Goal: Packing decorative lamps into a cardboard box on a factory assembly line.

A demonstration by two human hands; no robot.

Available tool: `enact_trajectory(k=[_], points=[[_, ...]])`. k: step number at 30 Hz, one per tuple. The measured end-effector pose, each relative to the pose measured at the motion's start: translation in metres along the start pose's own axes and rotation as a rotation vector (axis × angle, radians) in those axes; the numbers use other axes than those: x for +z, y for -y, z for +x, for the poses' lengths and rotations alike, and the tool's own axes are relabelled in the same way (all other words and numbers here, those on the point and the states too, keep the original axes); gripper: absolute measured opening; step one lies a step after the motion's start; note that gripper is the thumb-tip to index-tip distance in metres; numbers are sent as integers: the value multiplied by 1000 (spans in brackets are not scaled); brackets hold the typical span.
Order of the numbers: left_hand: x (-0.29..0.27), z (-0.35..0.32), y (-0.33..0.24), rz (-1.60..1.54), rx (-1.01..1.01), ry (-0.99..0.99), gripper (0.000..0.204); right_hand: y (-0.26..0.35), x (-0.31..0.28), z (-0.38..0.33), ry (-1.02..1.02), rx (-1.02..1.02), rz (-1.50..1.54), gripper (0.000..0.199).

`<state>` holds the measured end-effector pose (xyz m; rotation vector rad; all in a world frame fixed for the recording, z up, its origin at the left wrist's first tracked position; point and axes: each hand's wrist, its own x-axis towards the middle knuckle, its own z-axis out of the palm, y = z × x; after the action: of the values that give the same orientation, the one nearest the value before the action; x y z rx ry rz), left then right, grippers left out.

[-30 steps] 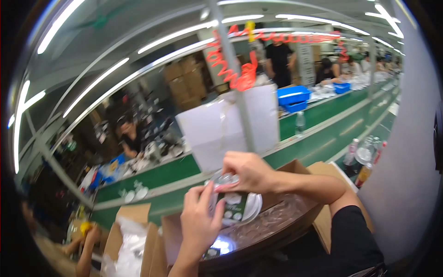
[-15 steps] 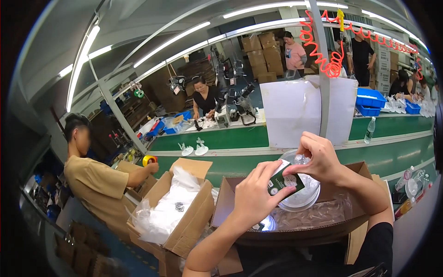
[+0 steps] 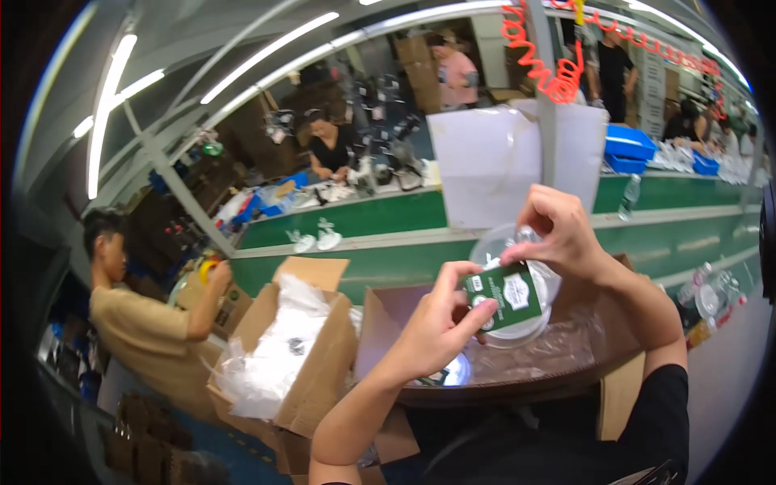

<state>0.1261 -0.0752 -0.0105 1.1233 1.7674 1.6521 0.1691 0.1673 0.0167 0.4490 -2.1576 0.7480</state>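
Observation:
My left hand (image 3: 440,323) is closed on a flat dark green card (image 3: 501,299) with a white label shape, fingers behind it and thumb on its front. My right hand (image 3: 562,234) pinches at the card's upper edge, thumb and forefinger close together. Just behind the card is a clear round plastic container (image 3: 517,333), its upper part near my right fingers. Whether my right hand also grips this container is hidden. Below both hands stands an open cardboard box (image 3: 517,395) with clear plastic packaging (image 3: 558,356) inside. A bright round reflective spot shows at its left.
Left of my box, another open carton (image 3: 317,380) holds white plastic bags. A co-worker in a tan shirt (image 3: 141,323) holds yellow tape. A green conveyor (image 3: 380,214) crosses ahead, with a white board (image 3: 485,174) upright. Bottles and clear pieces (image 3: 711,299) lie at right.
The card has turned so that its labelled face shows more fully. My right hand stays at its upper edge. The whole view has shifted, and the co-worker's taping hand has risen.

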Motion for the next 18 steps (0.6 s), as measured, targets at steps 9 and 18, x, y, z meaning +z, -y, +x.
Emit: enact_trajectory(k=[9, 18], points=[[-10, 21, 49, 253, 101, -251, 27, -9, -51, -35, -190, 301, 371, 21], [36, 45, 24, 36, 359, 109, 62, -102, -113, -69, -732, 552, 952, 33]])
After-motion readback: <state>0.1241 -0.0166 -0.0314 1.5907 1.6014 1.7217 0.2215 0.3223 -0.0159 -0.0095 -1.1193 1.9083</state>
